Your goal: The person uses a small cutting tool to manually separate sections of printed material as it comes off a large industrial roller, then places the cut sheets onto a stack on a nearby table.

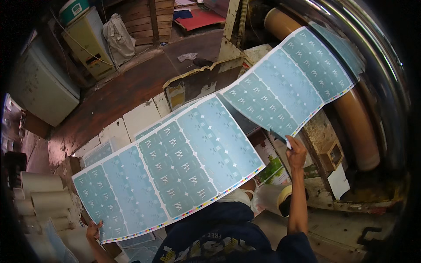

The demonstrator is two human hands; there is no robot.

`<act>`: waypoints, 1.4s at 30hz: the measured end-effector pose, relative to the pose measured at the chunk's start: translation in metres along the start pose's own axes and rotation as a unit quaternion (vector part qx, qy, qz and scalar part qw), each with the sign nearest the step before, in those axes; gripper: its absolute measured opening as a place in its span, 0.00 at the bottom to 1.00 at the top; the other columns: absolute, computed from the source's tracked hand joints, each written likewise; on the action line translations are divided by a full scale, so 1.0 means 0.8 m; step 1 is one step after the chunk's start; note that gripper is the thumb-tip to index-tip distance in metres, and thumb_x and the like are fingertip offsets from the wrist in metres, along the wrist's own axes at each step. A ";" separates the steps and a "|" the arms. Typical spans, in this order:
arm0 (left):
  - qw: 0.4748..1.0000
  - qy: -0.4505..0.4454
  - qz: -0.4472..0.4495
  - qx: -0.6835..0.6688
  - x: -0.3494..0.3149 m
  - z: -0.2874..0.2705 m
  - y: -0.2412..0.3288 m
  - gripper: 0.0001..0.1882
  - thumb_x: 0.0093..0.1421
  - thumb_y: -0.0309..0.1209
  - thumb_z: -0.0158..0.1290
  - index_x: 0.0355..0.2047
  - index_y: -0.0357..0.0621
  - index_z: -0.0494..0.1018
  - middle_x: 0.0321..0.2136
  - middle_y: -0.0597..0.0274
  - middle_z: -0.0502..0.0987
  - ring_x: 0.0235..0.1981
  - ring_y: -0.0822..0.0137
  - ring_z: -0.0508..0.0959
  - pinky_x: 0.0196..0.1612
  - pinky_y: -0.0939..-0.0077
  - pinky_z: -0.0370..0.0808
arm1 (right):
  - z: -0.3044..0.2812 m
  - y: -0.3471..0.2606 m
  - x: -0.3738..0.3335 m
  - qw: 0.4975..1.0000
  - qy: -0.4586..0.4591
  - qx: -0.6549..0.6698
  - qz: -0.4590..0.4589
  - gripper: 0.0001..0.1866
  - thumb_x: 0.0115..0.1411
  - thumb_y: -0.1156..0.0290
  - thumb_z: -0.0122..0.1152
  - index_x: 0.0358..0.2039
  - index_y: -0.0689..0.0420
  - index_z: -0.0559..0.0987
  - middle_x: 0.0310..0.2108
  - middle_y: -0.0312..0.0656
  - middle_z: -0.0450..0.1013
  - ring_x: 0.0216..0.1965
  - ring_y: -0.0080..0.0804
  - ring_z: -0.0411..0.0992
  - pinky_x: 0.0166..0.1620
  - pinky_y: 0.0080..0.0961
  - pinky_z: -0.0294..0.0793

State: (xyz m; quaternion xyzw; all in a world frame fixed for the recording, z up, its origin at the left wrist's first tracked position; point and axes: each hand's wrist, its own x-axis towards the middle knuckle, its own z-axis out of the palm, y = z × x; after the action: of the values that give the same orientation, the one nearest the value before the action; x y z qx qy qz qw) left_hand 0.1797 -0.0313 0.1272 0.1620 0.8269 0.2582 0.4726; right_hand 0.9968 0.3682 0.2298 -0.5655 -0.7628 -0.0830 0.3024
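A long printed sheet (163,175), in bands of teal and pale blue with a colour strip along its near edge, slants across in front of me. My left hand (94,229) is closed on its near left corner. Beyond its right end, a second length of the same printed sheet (287,81) hangs down from the shiny roller at the upper right. My right hand (297,152) is closed at that length's lower corner, around a thin, dark, blade-like strip with a white end (288,143). A narrow dark gap shows between the two lengths.
The laminating-type machine has a large shiny roller (377,48) and a brown roll (357,131) at right. A worn metal panel (197,83) stands behind the sheets. Several paper rolls (50,199) lie at far left. A pale cabinet (46,83) and grey sack (119,39) stand farther back.
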 end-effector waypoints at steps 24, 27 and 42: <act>0.960 0.001 0.137 -0.244 0.247 0.321 0.108 0.20 0.56 0.25 0.60 0.49 0.36 0.70 0.38 0.58 0.78 0.38 0.65 0.76 0.40 0.70 0.74 | -0.037 -0.235 -0.032 0.979 0.011 0.161 0.123 0.19 0.45 0.88 0.54 0.39 0.62 0.82 0.33 0.51 0.78 0.35 0.38 0.79 0.38 0.27 0.75; 0.949 0.079 0.267 -0.150 0.251 0.331 0.113 0.28 0.54 0.31 0.62 0.53 0.36 0.67 0.40 0.54 0.78 0.40 0.58 0.77 0.45 0.65 0.74 | -0.046 -0.261 -0.049 0.976 -0.015 0.163 0.145 0.20 0.44 0.87 0.53 0.39 0.62 0.82 0.34 0.52 0.79 0.35 0.40 0.79 0.40 0.28 0.75; 0.772 -0.467 0.029 -0.430 -0.108 0.473 0.320 0.33 0.61 0.42 0.56 0.59 0.35 0.59 0.52 0.54 0.71 0.51 0.57 0.73 0.53 0.63 0.72 | -0.013 -0.348 -0.101 0.925 -0.294 0.240 0.019 0.18 0.47 0.73 0.58 0.41 0.56 0.82 0.39 0.46 0.78 0.34 0.47 0.78 0.39 0.35 0.78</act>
State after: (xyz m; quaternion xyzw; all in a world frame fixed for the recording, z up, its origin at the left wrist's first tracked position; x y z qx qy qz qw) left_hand 0.5565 0.2366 0.1773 0.0665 0.3024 0.4928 0.8132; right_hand 0.7606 0.2011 0.2529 -0.4893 -0.8037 0.2782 0.1929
